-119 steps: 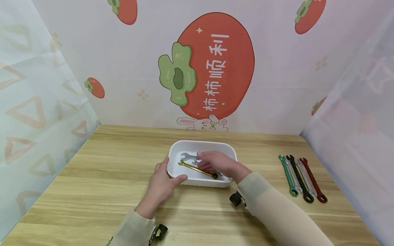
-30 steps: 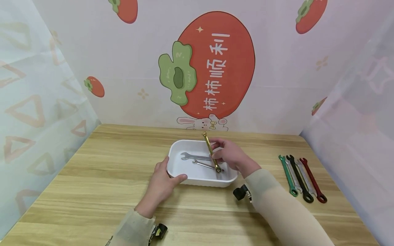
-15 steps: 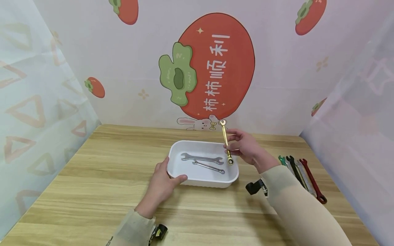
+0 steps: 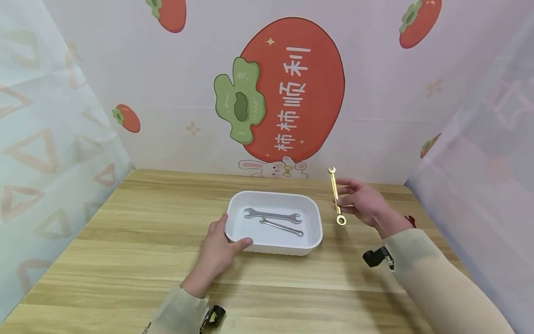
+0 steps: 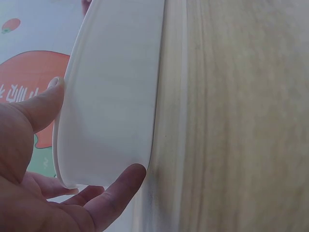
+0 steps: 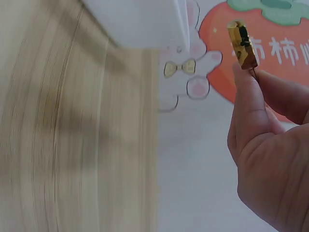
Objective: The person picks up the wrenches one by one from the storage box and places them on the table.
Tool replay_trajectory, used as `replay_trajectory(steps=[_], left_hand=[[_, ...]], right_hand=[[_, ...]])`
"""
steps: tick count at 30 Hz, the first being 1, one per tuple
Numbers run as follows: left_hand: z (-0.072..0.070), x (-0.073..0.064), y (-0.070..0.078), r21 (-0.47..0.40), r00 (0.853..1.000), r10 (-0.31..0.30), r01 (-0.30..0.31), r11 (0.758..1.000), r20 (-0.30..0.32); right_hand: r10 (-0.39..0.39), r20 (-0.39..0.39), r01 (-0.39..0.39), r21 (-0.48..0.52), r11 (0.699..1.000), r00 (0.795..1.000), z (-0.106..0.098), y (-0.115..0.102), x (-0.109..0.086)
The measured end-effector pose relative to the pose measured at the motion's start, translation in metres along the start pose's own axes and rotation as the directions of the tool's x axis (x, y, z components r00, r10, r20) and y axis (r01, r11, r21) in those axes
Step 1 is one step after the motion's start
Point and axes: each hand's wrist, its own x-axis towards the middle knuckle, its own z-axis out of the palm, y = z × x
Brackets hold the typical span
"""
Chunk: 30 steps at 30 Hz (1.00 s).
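My left hand (image 4: 219,246) holds the near-left corner of a white plastic box (image 4: 275,249), thumb on its rim and fingers along the outside wall. The left wrist view shows the same box wall (image 5: 111,92) between thumb and fingers. Inside lie a silver open-end wrench (image 4: 271,215) and, in front of it, a smaller silver combination wrench (image 4: 281,227). My right hand (image 4: 363,202) pinches a gold ratchet combination wrench (image 4: 335,189) above the table, right of the box, open end up and ring end down. In the right wrist view the gold wrench (image 6: 243,46) appears end-on at the fingertips.
Behind the right forearm only the tip of a red wrench (image 4: 411,221) shows; the other wrenches of that row are hidden by the sleeve. The wooden table (image 4: 125,250) meets a printed backdrop (image 4: 175,139) at the back and pale sheets at both sides.
My right hand has lifted the gold wrench out of the box and carried it right, past the rim. Its forearm now covers the row of wrenches. The left hand and box stay put.
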Motion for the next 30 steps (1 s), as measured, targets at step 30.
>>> replay_trajectory(steps=[30], left_hand=[[-0.001,-0.002,0.001,0.003,1.0,-0.002,0.002,1.0,0.007]], right_hand=[[0.176,-0.147,-0.218,-0.356,0.908,0.973,-0.086,0.071,-0.045]])
